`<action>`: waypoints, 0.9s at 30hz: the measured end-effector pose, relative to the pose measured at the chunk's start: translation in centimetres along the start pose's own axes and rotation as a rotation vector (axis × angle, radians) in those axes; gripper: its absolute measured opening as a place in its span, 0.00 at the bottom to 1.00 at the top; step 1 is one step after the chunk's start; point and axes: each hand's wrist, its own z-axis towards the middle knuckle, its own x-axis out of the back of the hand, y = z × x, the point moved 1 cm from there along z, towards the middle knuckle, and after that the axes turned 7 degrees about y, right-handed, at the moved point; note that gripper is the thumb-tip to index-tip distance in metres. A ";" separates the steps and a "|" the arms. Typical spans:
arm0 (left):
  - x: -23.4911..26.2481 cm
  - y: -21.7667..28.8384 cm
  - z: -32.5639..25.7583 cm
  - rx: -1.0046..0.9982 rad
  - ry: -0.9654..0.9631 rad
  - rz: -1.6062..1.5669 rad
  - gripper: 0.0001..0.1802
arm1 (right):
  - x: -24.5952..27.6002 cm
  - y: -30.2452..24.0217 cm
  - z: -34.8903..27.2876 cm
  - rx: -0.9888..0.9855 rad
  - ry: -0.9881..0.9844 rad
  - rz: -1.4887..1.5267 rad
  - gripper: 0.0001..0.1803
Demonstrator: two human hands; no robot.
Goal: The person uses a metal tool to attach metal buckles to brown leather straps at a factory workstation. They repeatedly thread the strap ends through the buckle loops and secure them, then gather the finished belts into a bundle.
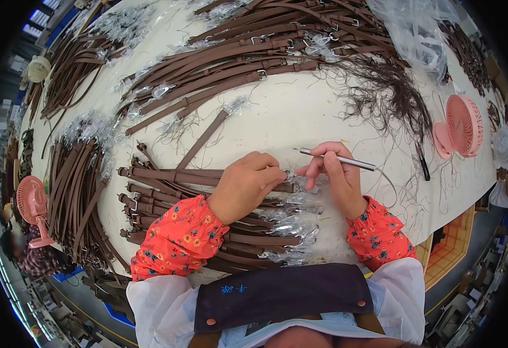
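My left hand point(245, 184) is closed, thumb and fingers pinched at the end of a brown strap point(181, 176) by its buckle, which is wrapped in clear plastic point(293, 178). Between the fingers of my right hand point(341, 178) lies a slim silver pen-shaped tool point(352, 162) with a thin cord trailing from its rear end. Its narrow tip points left, above the wrapped buckle and apart from it. Right fingertips are close to the plastic; whether they touch it, I cannot tell. Beneath my left forearm more brown straps point(260, 239) lie side by side, their plastic-wrapped ends to the right.
Brown strap bundles lie at the left point(74, 194) and far side point(219, 65). Dark loose threads point(384, 93) spread at the right, near a black pen-like object point(424, 167). Pink fans point(463, 126) stand at both sides. An orange crate point(451, 249) sits below the table's right edge.
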 end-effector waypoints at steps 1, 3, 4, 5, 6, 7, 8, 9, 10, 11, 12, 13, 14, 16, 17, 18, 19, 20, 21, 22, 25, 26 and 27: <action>-0.1 0.1 0.0 -0.014 -0.018 0.040 0.09 | 0.0 0.1 0.0 0.003 -0.011 -0.001 0.15; -0.2 0.4 0.0 -0.042 -0.053 0.120 0.10 | 0.0 0.1 0.0 -0.005 -0.027 -0.009 0.15; -0.3 0.4 0.1 -0.026 -0.052 0.103 0.11 | 0.0 0.0 -0.1 -0.016 -0.032 -0.014 0.15; -0.4 0.2 0.2 -0.011 -0.051 0.086 0.11 | 0.0 0.0 -0.1 -0.027 -0.036 -0.020 0.15; -0.4 0.1 0.3 0.004 -0.051 0.070 0.12 | 0.1 0.0 -0.1 -0.025 -0.040 -0.019 0.15; -0.4 -0.1 0.2 0.051 -0.072 0.018 0.13 | 0.1 0.1 -0.1 -0.024 -0.044 -0.018 0.15; -0.2 -0.3 0.2 0.098 -0.094 -0.034 0.15 | 0.2 0.1 -0.1 -0.023 -0.048 -0.017 0.15; -0.1 -0.4 0.1 0.144 -0.116 -0.084 0.16 | 0.1 0.1 -0.2 -0.022 -0.037 -0.006 0.16; -0.1 -0.2 0.2 0.137 -0.101 -0.086 0.15 | 0.1 0.1 -0.1 -0.021 -0.027 0.006 0.16; -0.1 0.1 0.3 0.130 -0.086 -0.087 0.15 | 0.1 0.2 -0.1 -0.020 -0.016 0.018 0.16; -0.1 0.3 0.3 0.125 -0.073 -0.089 0.14 | 0.1 0.2 -0.1 -0.017 -0.013 0.024 0.16; -0.1 0.1 0.3 0.132 -0.099 -0.104 0.14 | 0.1 0.2 0.0 -0.013 -0.010 0.030 0.16; -0.1 -0.2 0.2 0.140 -0.125 -0.119 0.13 | 0.1 0.3 0.0 -0.010 -0.007 0.036 0.17; -0.2 -0.4 0.0 0.094 -0.128 -0.099 0.11 | 0.2 0.4 0.0 -0.012 -0.005 0.030 0.17; -0.2 -0.3 -0.1 0.040 -0.107 -0.065 0.10 | 0.2 0.5 0.0 -0.013 -0.004 0.028 0.17; -0.3 -0.3 -0.1 -0.015 -0.086 -0.032 0.09 | 0.2 0.5 0.0 -0.016 0.003 0.026 0.17; -0.4 -0.2 0.0 -0.012 -0.076 -0.036 0.08 | 0.2 0.5 0.0 -0.019 0.011 0.024 0.17; -0.4 0.0 0.3 -0.010 -0.066 -0.040 0.08 | 0.2 0.5 0.0 -0.022 0.018 0.023 0.17; -0.3 0.0 0.4 -0.006 -0.055 -0.043 0.08 | 0.2 0.4 0.0 -0.030 0.000 0.011 0.17; -0.3 -0.1 0.3 0.058 -0.069 -0.084 0.07 | 0.3 0.4 -0.1 -0.037 -0.018 -0.001 0.17; 0.2 -0.7 0.2 0.206 -0.108 -0.195 0.06 | 0.4 0.2 -0.3 -0.052 -0.111 -0.079 0.16; 0.4 -0.8 0.2 0.227 -0.119 -0.223 0.05 | 0.4 0.1 -0.4 -0.056 -0.149 -0.112 0.16; 0.7 -0.9 0.2 0.248 -0.130 -0.250 0.05 | 0.3 -0.1 -0.4 -0.100 -0.176 -0.133 0.17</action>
